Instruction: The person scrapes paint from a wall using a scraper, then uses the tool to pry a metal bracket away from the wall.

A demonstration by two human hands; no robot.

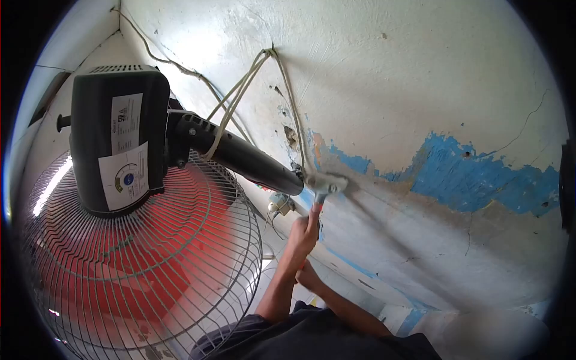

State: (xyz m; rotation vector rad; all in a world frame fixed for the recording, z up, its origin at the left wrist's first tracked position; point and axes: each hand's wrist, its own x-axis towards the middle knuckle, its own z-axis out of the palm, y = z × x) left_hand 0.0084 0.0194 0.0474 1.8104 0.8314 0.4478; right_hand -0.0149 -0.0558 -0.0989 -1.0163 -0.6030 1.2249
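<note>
My left hand (305,235) is closed around the reddish handle of a hammer (327,183), below its whitish-grey metal head. The head is raised against or very near the wall, beside the end of a black fan pole; contact is hard to judge. Lower down, my right hand (308,276) is closed at the lower handle, partly hidden behind my left forearm. A strip of peeling blue paint (450,171) runs along the wall to the right of the hammer head.
A large fan with a wire cage (138,270) and black motor housing (120,132) fills the left side. Its black pole (252,161) is tied up by a cord (243,84) from the wall. A pale fitting with wires (279,206) sits below the pole's end.
</note>
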